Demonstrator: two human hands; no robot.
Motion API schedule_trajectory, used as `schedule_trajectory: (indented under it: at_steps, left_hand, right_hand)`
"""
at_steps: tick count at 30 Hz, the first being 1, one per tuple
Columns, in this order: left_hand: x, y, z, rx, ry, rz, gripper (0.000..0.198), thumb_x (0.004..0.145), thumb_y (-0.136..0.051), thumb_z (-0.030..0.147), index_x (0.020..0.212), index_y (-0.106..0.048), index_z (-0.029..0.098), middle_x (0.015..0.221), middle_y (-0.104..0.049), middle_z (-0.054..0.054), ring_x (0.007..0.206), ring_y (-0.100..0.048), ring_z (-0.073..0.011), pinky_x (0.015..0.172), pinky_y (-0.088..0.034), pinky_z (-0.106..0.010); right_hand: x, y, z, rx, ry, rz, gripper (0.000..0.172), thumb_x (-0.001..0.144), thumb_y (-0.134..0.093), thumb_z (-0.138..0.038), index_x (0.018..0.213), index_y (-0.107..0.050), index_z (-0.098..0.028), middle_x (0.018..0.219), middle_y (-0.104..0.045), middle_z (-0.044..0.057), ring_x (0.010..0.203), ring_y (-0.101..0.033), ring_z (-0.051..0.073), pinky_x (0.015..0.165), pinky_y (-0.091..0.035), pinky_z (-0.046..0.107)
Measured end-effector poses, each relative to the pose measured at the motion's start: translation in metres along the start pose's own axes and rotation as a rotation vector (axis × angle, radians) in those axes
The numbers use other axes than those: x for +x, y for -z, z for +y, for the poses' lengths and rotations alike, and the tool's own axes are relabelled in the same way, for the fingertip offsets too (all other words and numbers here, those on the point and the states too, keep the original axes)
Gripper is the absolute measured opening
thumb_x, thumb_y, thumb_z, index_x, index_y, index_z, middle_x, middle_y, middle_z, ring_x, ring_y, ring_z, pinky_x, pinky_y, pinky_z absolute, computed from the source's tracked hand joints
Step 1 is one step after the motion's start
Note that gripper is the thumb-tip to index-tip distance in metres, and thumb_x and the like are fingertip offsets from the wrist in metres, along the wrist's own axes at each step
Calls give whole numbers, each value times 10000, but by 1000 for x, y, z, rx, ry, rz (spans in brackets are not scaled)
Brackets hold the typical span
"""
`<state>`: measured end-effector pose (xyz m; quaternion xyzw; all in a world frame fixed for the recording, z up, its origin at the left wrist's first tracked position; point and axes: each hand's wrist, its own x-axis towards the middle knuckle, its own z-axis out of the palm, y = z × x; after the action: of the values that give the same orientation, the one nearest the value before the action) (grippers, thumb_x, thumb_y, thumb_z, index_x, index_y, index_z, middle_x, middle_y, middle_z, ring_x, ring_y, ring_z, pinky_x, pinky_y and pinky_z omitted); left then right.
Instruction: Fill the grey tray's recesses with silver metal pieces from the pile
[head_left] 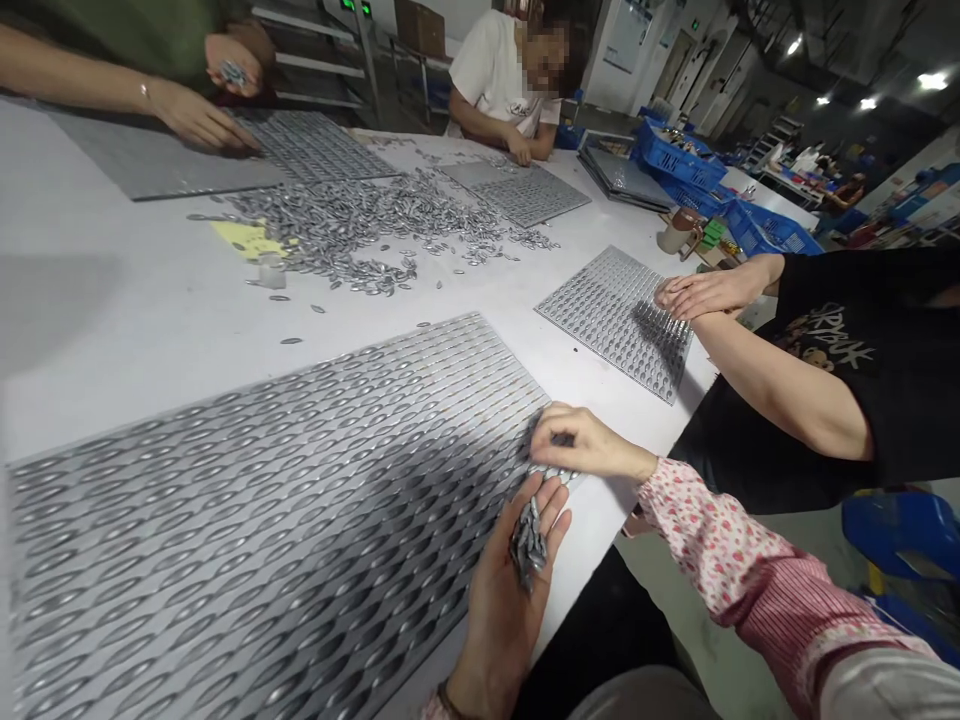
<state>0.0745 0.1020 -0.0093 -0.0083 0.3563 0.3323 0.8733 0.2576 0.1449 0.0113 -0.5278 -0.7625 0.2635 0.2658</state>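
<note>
My left hand [499, 610] is turned palm up at the near right side of a large grey panel [495, 350]. In its cupped palm lies a heap of small grey leaf-shaped pieces [529, 545]. Just above it, my right hand [585, 440] bends over the panel's right edge with thumb and fingers pinched together. Whatever is between those fingertips is too small or hidden to make out. Rows of pointed oval pieces of the same kind cover much of the panel, and thin parallel lines show on its upper right part.
A pile of loose leaf-shaped pieces [375, 225] spreads over the white table [97, 330], beside a yellow note [244, 238]. Co-workers' hands work at a smaller panel [611, 310] on the right and others at the back. Blue crates [682, 155] stand far right.
</note>
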Motion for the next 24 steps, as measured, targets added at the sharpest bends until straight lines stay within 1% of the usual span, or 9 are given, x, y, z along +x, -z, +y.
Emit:
schedule_trajectory:
  at_steps: [2, 4, 7, 9, 11, 14, 17, 20, 24]
  left_hand:
    - [1, -1, -1, 3, -21, 3, 243, 840, -562, 131, 990, -739, 202, 1240, -666, -63, 1233, -540, -224, 975, -492, -314]
    - [2, -3, -1, 7, -35, -3, 262, 831, -566, 120, 999, -736, 228, 1245, -665, -31, 1270, -502, -204, 976, -485, -288]
    - [1, -7, 0, 17, -24, 8, 248, 833, -573, 142, 1004, -735, 221, 1213, -679, -32, 1255, -514, -206, 963, -492, -277]
    - [0, -9, 1, 21, -16, 25, 235, 846, -567, 158, 1001, -734, 218, 1201, -682, -35, 1213, -548, -202, 935, -509, -272]
    - [-2, -10, 2, 35, -10, 38, 232, 856, -556, 159, 1000, -730, 210, 1189, -685, -52, 1149, -593, -194, 894, -527, -265]
    - [-4, -9, 2, 124, 9, 100, 233, 850, -593, 206, 1053, -708, 199, 1120, -704, -83, 908, -673, -146, 746, -550, -212]
    - [-5, -4, 0, 206, 24, 201, 249, 812, -668, 272, 1053, -686, 213, 991, -717, -53, 639, -617, -65, 592, -507, -152]
    - [-6, 0, -1, 231, 62, 228, 210, 781, -711, 302, 972, -693, 216, 930, -705, -27, 643, -596, -53, 601, -491, -137]
    - [-7, 0, 0, 243, 73, 205, 206, 779, -721, 297, 968, -716, 216, 953, -684, -29, 705, -595, -59, 630, -488, -132]
  right_hand:
    - [-8, 3, -16, -12, 118, -147, 219, 877, -629, -379, 881, -685, -167, 870, -628, 51, 870, -539, 155, 843, -428, 290]
    - [-14, 3, -25, -96, 180, -225, 253, 868, -631, -409, 914, -688, -167, 923, -624, 70, 919, -517, 174, 874, -412, 313]
    - [-20, -3, -28, -158, 191, -246, 271, 908, -570, -403, 889, -671, -152, 929, -616, 87, 924, -501, 182, 883, -405, 328]
    - [-22, -9, -27, -112, 182, -224, 286, 935, -524, -398, 867, -655, -153, 899, -618, 85, 911, -513, 179, 890, -411, 332]
    - [-23, -13, -23, 12, 110, -134, 292, 953, -488, -395, 872, -638, -157, 870, -625, 75, 874, -546, 167, 862, -436, 319]
    - [-21, -11, -8, 253, -132, 122, 283, 942, -496, -413, 913, -612, -157, 851, -638, 54, 787, -579, 138, 745, -467, 268]
    - [-15, -2, 23, 348, -334, 317, 298, 876, -576, -436, 912, -623, -144, 799, -626, 28, 695, -544, 110, 638, -443, 227]
    - [-7, 4, 55, 355, -490, 294, 308, 802, -634, -425, 870, -642, -124, 609, -532, -29, 513, -428, 76, 488, -349, 196]
    - [3, 4, 75, 329, -497, 220, 271, 734, -677, -380, 767, -646, -112, 582, -505, -40, 506, -407, 62, 483, -324, 183]
